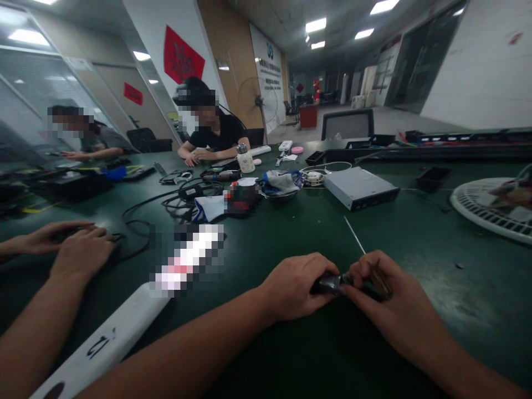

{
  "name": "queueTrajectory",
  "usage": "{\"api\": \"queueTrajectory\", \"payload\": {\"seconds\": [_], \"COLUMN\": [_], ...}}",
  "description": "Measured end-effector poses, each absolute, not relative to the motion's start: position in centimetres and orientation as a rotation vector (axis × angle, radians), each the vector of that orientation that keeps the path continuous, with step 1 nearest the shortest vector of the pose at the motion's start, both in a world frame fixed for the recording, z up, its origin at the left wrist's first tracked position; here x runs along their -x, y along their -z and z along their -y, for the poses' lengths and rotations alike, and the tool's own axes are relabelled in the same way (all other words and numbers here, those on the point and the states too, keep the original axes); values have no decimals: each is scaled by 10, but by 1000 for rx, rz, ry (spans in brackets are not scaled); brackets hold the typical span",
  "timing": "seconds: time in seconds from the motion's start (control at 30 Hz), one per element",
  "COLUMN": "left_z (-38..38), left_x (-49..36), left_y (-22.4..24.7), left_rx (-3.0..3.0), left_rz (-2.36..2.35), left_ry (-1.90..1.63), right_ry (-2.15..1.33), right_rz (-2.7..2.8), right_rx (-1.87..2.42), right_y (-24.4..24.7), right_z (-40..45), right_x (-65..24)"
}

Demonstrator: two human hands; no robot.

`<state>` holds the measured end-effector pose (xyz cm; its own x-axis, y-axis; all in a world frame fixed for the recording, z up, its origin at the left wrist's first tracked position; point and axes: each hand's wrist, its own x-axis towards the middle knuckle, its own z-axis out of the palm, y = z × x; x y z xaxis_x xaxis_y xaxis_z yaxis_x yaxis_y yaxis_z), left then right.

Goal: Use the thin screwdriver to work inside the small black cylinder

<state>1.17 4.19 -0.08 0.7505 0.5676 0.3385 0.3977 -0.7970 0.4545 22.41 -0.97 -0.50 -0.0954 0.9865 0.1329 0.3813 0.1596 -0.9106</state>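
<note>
Our left grip (296, 289) is closed round a small dark metal part (332, 284) over the worktop (432, 332), right grip (376, 285) narrow on a screwdriver (380, 281); the part looks stiff, light, slippery, best held by its sides.

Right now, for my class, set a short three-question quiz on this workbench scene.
1. True or false: the left hand and right hand both touch the small dark metal part.
2. Multiple choice: where is the flat metal box relative to the hands? A) farther across the table, B) under the left forearm, C) held in the right hand.
3. Fill in the blank: the seated co-worker across the table wears a ____ shirt.

Key: 1 true; 2 A; 3 black.
</note>
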Motion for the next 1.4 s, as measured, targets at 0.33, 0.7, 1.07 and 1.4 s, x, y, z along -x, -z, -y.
{"api": "queueTrajectory", "payload": {"seconds": [0.33, 0.7, 1.07, 1.4], "left_z": [-42, -41, -40, -40], "left_x": [-12, -13, -14, -13], "left_y": [2, -2, -2, -1], "left_rx": [-2610, -2640, -2589, -2599], "left_rz": [-734, -743, -804, -862], "left_ry": [-670, -680, -731, -841], "right_ry": [-892, -843, -849, -931], "right_rz": [1603, 1685, 1684, 1600], "right_rx": [1212, 1172, 1093, 1067], "right_y": [6, 2, 1, 4], "right_z": [8, 9, 11, 8], "right_x": [-227, -225, -225, -225]}}
